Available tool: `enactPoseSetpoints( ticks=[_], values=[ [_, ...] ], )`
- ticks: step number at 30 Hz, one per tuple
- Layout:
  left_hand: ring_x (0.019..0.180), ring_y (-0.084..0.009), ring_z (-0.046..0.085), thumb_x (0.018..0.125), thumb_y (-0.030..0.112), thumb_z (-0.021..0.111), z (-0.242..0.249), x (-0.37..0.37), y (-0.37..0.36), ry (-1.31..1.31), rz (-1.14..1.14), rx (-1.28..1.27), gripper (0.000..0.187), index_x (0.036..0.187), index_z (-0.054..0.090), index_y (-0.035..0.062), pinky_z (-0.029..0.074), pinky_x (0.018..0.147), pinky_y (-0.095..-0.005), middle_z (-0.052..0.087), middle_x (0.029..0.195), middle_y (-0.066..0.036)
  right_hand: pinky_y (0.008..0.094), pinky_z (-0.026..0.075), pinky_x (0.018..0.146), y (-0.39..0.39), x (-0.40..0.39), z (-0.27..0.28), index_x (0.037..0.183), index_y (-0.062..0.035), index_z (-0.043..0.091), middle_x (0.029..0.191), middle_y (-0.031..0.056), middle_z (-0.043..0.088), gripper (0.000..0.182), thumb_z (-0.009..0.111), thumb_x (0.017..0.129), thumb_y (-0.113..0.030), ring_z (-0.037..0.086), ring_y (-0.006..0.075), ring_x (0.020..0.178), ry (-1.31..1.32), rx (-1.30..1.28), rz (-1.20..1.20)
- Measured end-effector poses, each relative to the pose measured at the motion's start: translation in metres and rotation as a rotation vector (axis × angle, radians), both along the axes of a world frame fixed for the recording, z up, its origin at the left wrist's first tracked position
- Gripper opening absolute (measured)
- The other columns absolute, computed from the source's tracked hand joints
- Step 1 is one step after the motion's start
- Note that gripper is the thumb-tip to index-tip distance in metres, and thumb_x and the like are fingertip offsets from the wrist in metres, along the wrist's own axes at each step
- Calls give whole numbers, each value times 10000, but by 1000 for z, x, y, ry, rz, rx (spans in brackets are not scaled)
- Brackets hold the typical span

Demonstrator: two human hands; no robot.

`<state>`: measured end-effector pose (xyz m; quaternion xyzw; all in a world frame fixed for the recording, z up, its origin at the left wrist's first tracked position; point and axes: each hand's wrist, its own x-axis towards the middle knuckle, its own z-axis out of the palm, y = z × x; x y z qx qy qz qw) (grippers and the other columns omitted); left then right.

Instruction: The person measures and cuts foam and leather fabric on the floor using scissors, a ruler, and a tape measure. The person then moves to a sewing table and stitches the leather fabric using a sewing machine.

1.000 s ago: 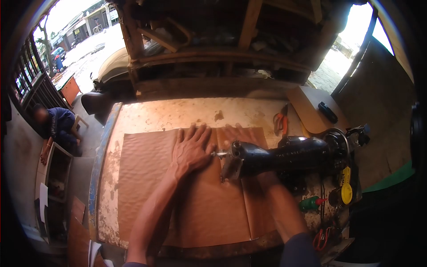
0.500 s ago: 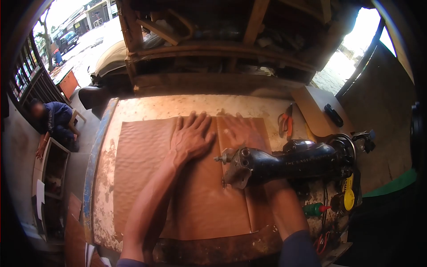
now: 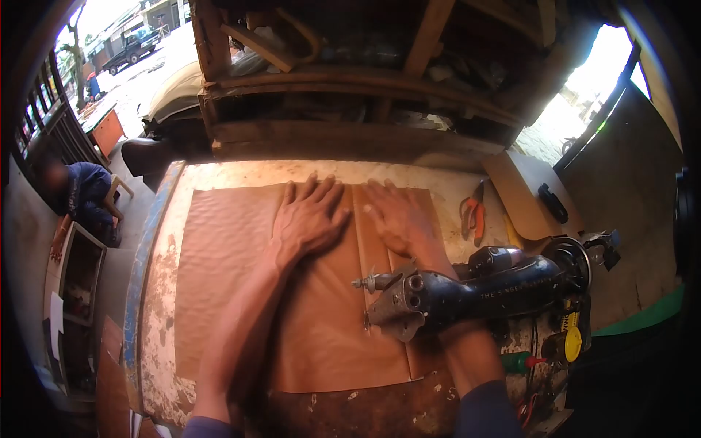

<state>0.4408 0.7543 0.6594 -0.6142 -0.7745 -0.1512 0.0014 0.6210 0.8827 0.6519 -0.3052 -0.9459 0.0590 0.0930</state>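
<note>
A large sheet of brown, leather-like material (image 3: 336, 350) lies on the worn wooden table (image 3: 164, 336), with a long fold or seam line right of its middle. My left hand (image 3: 310, 217) rests flat on the sheet near its far edge, fingers spread. Just right of it, across the seam line, my right hand (image 3: 398, 219) also lies flat with its fingers apart. A black sewing machine (image 3: 482, 288) reaches over my right forearm, its head above the sheet.
Right of the sheet lie red-handled pliers (image 3: 474, 213), a brown board (image 3: 515, 197) and a black object (image 3: 553, 203). A green bottle (image 3: 516, 363) and a yellow round item (image 3: 572, 344) sit by the machine. At far left a person (image 3: 91, 193) bends beside a cabinet (image 3: 79, 274).
The view has shifted slightly, so the sewing machine appears lower. My right hand's fingers have moved a little toward the seam line. Both hands stay on the sheet.
</note>
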Motion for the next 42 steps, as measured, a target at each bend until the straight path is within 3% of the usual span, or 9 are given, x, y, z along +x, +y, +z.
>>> enactPoseSetpoints(
  ticks=[5, 7, 11, 35, 37, 42],
  values=[
    [1531, -279, 251, 1037, 520, 373, -4, -9, 10, 5, -2, 25, 642, 1548, 405, 132, 147, 1257, -508, 345, 1634, -57, 487, 181, 1262, 10, -8, -1, 1583, -197, 329, 1650, 35, 306, 562, 336, 1072, -431, 256, 263, 1530, -52, 14, 5],
    [1530, -278, 254, 1038, 520, 371, -4, -12, 14, 5, 3, 25, 642, 1548, 404, 131, 146, 1257, -508, 347, 1633, -58, 512, 190, 1250, 15, -11, -4, 1542, -170, 411, 1606, 61, 390, 545, 368, 1060, -419, 306, 292, 1505, 70, 8, 27],
    [1531, -284, 252, 1043, 526, 353, -5, -19, 23, 36, -12, 29, 647, 1554, 395, 130, 144, 1257, -511, 345, 1634, -61, 506, 190, 1251, 21, -18, 0, 1540, -170, 413, 1608, 62, 386, 544, 366, 1062, -423, 303, 293, 1506, 43, 12, 12],
    [1546, -268, 215, 1041, 535, 291, -10, -54, 74, 46, 19, -6, 674, 1584, 331, 138, 133, 1261, -517, 285, 1662, -40, 479, 180, 1265, 69, -55, 5, 1571, -221, 365, 1642, 12, 325, 567, 326, 1064, -470, 257, 244, 1529, -1, -22, -15],
    [1544, -272, 218, 1040, 533, 296, -8, -56, 76, 25, 26, -14, 673, 1583, 332, 137, 133, 1262, -516, 287, 1661, -46, 491, 177, 1253, 70, -57, 8, 1571, -185, 370, 1643, 66, 321, 581, 356, 1063, -466, 256, 278, 1531, 3, -49, 3],
    [1542, -276, 225, 1037, 535, 310, -8, -59, 79, 13, 33, -8, 672, 1580, 341, 140, 135, 1262, -516, 295, 1657, -59, 488, 220, 1240, 78, -62, 4, 1556, -176, 398, 1611, 82, 380, 564, 382, 1059, -440, 307, 299, 1507, 34, -59, 7]
  ],
)
